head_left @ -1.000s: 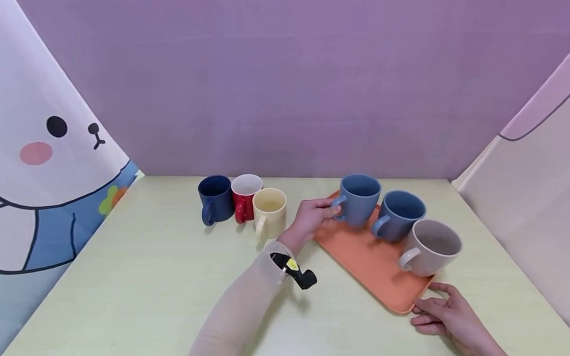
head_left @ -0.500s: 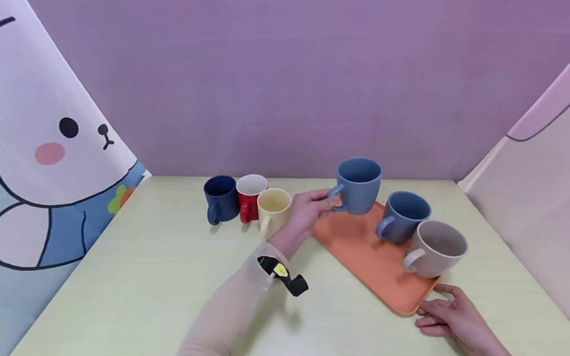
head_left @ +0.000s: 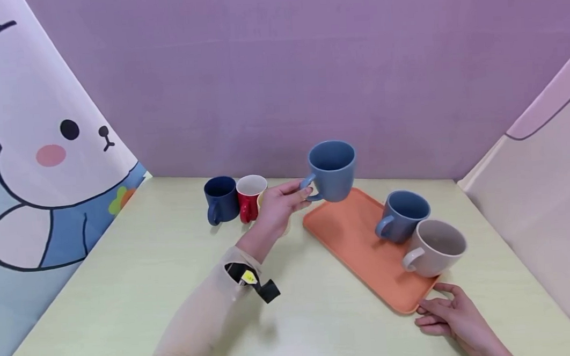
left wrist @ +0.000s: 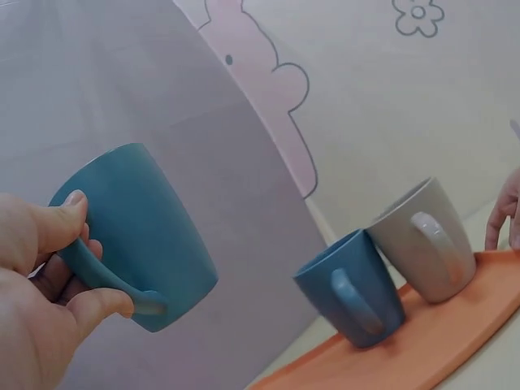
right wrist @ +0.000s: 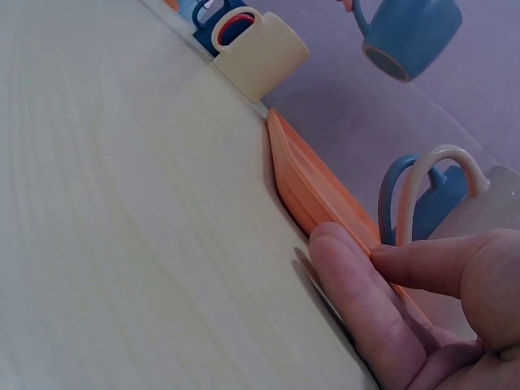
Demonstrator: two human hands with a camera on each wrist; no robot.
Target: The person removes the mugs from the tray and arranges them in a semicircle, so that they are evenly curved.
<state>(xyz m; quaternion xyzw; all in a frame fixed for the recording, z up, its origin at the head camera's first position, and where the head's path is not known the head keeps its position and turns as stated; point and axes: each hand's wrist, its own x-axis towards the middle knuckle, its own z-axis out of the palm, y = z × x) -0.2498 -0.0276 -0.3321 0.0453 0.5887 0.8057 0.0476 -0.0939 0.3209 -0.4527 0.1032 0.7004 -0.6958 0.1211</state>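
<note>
A light blue mug [head_left: 334, 171] hangs in the air, upright, near the left end of the orange tray [head_left: 351, 244]. My left hand [head_left: 279, 205] pinches its handle between thumb and fingers, as the left wrist view also shows. My right hand [head_left: 454, 319] pinches the near right corner of the tray, thumb on the rim and fingers at the outer side in the right wrist view. On the tray's right part stand a darker blue mug [head_left: 403, 215] and a light grey mug [head_left: 435, 248], close beside each other.
Left of the tray, a navy mug [head_left: 221, 199] and a red mug [head_left: 248, 198] with a white inside stand together. A cream mug [right wrist: 264, 57] beside them is mostly hidden behind my left hand in the head view. A purple backdrop [head_left: 280, 81] rises behind the table [head_left: 126, 294].
My left hand has lifted the light blue mug off the tray and carried it up and to the left. The right hand keeps its grip on the tray corner.
</note>
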